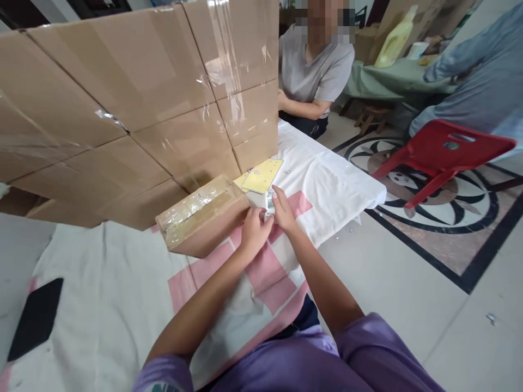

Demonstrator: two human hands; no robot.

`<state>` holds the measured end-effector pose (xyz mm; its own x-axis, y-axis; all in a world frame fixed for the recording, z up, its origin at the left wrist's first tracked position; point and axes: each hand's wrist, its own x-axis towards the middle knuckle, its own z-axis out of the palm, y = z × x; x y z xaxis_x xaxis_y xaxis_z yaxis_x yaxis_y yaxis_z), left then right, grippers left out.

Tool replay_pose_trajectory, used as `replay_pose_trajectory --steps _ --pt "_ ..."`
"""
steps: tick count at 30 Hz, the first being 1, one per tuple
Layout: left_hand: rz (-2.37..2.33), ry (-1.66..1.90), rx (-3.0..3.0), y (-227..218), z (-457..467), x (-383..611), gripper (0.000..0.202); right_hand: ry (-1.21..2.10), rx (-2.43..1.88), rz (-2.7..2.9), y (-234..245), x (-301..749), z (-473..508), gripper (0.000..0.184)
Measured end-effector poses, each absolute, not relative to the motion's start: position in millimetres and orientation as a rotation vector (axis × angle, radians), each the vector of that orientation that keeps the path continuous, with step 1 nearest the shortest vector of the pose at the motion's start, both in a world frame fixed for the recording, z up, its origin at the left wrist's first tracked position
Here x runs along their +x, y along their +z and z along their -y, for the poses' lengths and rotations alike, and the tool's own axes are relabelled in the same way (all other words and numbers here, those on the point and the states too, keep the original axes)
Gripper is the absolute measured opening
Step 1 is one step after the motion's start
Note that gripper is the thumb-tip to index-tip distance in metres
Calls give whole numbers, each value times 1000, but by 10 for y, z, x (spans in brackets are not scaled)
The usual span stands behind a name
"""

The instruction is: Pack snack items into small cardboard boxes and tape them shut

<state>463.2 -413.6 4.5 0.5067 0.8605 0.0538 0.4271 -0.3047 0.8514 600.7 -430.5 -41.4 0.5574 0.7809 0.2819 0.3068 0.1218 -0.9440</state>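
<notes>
A small white box point(257, 200) sits between my hands on the cloth-covered table. My left hand point(254, 231) is closed at its near side, thumb and fingers pinched at the lower edge. From the right, my right hand point(283, 211) grips the box's end, its fingers along the side. Something greenish and shiny shows at that end, too small to name. Just beyond lie yellow printed cards point(265, 175) with wavy edges, partly overlapping. A taped cardboard box point(206, 218) stands close to the left of my left hand.
Stacked cardboard boxes point(163, 92) form a wall at the back left. A black flat object point(36, 318) lies at the far left of the cloth. Another person point(316, 71) sits behind the table; a red chair point(453, 152) stands to the right.
</notes>
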Motion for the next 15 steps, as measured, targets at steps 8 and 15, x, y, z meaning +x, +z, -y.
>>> replay_pose_trajectory --steps 8,15 --pt "-1185 630 1487 167 4030 4918 22 359 -1316 976 -557 6055 4209 68" --pt "-1217 610 1303 561 3991 5031 25 395 -1197 969 -614 6126 4093 59"
